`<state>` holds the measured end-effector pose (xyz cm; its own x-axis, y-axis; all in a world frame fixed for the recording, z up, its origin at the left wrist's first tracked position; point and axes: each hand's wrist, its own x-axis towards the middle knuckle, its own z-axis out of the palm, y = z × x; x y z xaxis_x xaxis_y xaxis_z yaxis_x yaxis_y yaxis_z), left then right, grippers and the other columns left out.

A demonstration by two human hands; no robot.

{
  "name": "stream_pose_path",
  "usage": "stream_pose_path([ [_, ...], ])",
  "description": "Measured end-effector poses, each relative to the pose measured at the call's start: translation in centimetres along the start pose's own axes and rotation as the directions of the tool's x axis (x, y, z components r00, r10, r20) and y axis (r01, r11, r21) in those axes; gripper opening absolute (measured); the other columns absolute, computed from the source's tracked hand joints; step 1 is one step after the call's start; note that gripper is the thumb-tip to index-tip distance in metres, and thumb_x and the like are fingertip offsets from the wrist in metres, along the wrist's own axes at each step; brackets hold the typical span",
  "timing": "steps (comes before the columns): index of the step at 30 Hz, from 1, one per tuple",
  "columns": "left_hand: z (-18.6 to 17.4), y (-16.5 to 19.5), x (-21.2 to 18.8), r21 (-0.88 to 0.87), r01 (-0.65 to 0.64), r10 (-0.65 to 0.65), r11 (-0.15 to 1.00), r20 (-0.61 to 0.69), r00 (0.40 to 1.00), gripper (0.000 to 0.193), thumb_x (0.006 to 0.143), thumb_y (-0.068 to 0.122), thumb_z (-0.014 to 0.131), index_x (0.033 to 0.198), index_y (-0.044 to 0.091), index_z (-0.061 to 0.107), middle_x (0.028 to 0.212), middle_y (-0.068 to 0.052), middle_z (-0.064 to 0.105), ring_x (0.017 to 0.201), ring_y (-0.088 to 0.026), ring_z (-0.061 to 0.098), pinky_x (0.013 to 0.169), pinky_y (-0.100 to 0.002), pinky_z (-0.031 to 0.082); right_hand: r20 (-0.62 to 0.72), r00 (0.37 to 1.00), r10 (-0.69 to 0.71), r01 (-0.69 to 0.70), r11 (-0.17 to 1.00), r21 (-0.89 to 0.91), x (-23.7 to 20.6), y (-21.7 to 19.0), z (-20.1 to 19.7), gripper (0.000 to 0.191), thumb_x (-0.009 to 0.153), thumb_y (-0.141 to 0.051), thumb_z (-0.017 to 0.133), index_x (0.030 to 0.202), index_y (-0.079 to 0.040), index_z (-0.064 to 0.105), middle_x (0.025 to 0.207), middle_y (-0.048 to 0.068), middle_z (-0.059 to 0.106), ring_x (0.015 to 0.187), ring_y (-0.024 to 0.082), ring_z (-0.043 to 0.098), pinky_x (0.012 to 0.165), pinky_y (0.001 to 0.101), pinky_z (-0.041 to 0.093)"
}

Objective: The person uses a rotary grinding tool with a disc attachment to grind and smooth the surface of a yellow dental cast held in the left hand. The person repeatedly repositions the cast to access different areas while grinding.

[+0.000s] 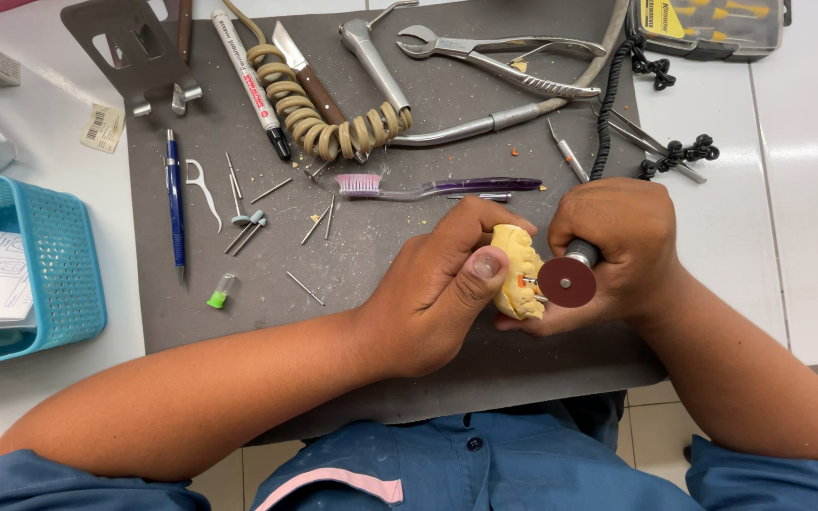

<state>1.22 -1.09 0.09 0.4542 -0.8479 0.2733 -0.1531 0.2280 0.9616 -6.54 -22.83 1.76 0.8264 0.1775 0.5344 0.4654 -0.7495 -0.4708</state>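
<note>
Your left hand (437, 289) is clamped on the yellow cast (515, 270), thumb pressed on its near face, fingers curled behind. Your right hand (613, 251) is closed around the handpiece (581, 254), whose reddish disc (567, 281) sits just right of the cast, touching its edge. Both hands rest over the grey mat (239, 312). Just beyond your left fingers lies a toothbrush (428, 187); well left of the grip, a blue pen (175, 203) and a blue basket (59, 265).

Light: bright, even, overhead | Shadows: soft, short under the tools | Glare: mild on white bench (807, 189) far right | Focus: sharp throughout | Distortion: slight bowing at edges
</note>
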Motion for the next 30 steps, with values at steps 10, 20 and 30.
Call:
stream_pose_path([
  [10, 0.04, 0.04, 0.05, -0.011, 0.020, -0.020, 1.000, 0.005, 1.000, 0.049, 0.117, 0.047, 0.032, 0.133, 0.005, 0.051, 0.108, -0.011, 0.071, 0.100, -0.019, 0.074, 0.090, -0.031, 0.058, 0.018, 1.000, -0.002, 0.002, 1.000, -0.009, -0.01, -0.04, -0.04, 0.063, 0.055, -0.052, 0.096, 0.063, -0.011, 0.049, 0.057, 0.003, 0.051, 0.049, 0.018, 0.051, 0.047, 0.0294, 0.037],
  [20, 0.05, -0.05, 0.09, -0.006, 0.013, -0.013, 1.000, 0.006, 1.000, 0.048, 0.117, 0.047, 0.032, 0.134, 0.006, 0.051, 0.108, -0.010, 0.071, 0.100, -0.018, 0.073, 0.090, -0.031, 0.058, 0.011, 1.000, -0.002, 0.002, 1.000, 0.000, -0.04, 0.11, 0.01, 0.063, 0.055, -0.052, 0.096, 0.063, -0.011, 0.050, 0.057, 0.002, 0.051, 0.048, 0.017, 0.051, 0.047, 0.0287, 0.037],
  [30, 0.02, 0.10, 0.02, -0.016, 0.027, -0.027, 1.000, 0.009, 1.000, 0.049, 0.116, 0.047, 0.032, 0.133, 0.006, 0.052, 0.106, -0.009, 0.069, 0.097, -0.015, 0.071, 0.088, -0.029, 0.057, 0.019, 1.000, -0.004, 0.004, 1.000, -0.014, 0.00, 0.08, 0.14, 0.064, 0.054, -0.054, 0.096, 0.063, -0.010, 0.050, 0.057, 0.003, 0.051, 0.048, 0.018, 0.051, 0.046, 0.0295, 0.037],
])
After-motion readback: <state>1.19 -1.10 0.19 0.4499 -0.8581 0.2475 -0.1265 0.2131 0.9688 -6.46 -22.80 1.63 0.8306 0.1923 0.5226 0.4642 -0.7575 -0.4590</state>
